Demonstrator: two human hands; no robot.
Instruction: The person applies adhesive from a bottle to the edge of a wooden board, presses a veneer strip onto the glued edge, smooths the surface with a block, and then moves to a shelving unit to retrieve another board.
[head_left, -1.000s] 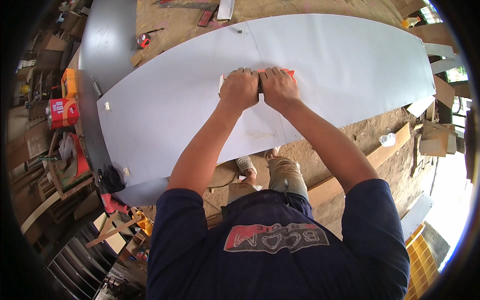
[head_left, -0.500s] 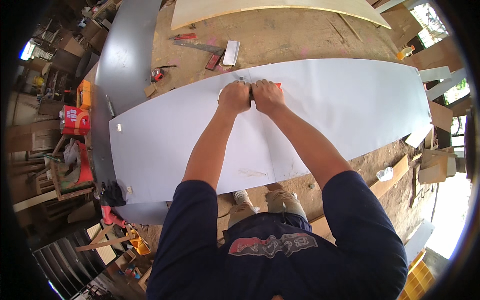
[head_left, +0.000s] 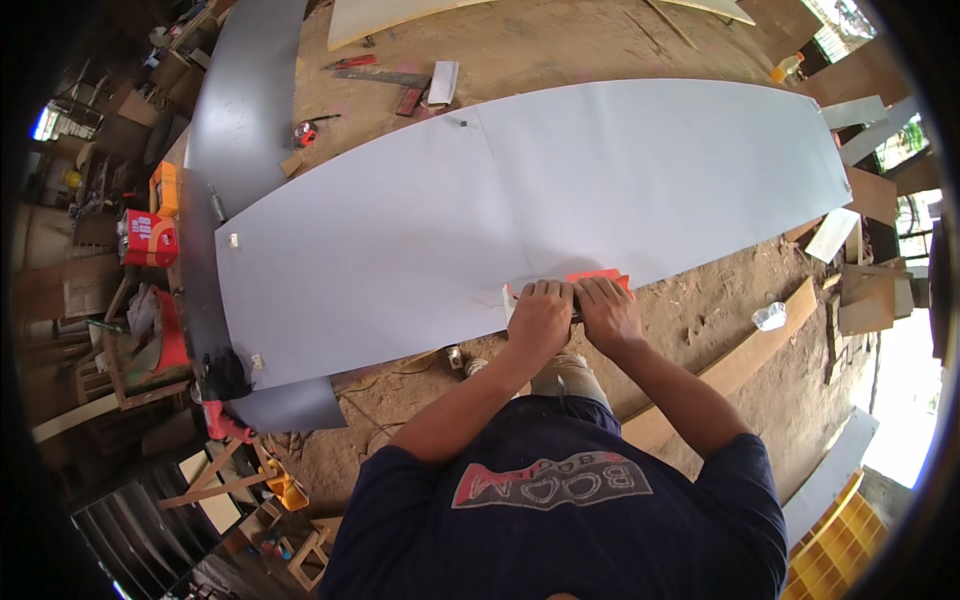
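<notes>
A long light-grey sheet [head_left: 380, 240] lies across in front of me, with a faint crease [head_left: 495, 160] running from its far edge to its near edge. At the near edge, my left hand [head_left: 541, 318] and my right hand [head_left: 606, 312] are side by side, fingers curled over the same flat orange-and-white piece [head_left: 600, 276]. Its orange part shows beyond my right fingers and a white edge shows left of my left hand. Most of it is hidden under the hands, so its kind is unclear. It rests on the sheet near the crease.
Beyond the sheet lie a tape measure [head_left: 305, 132], a try square [head_left: 408, 100] and a folded white card [head_left: 442, 83]. A dark grey sheet [head_left: 240, 100] extends at left. A red drill [head_left: 222, 424] sits by the near left corner. A wooden board [head_left: 720, 370] lies at right.
Both hands have come from the sheet's far edge down along the crease to its near edge, still on the orange-and-white piece. My elbows are now bent; the view has shifted slightly.
</notes>
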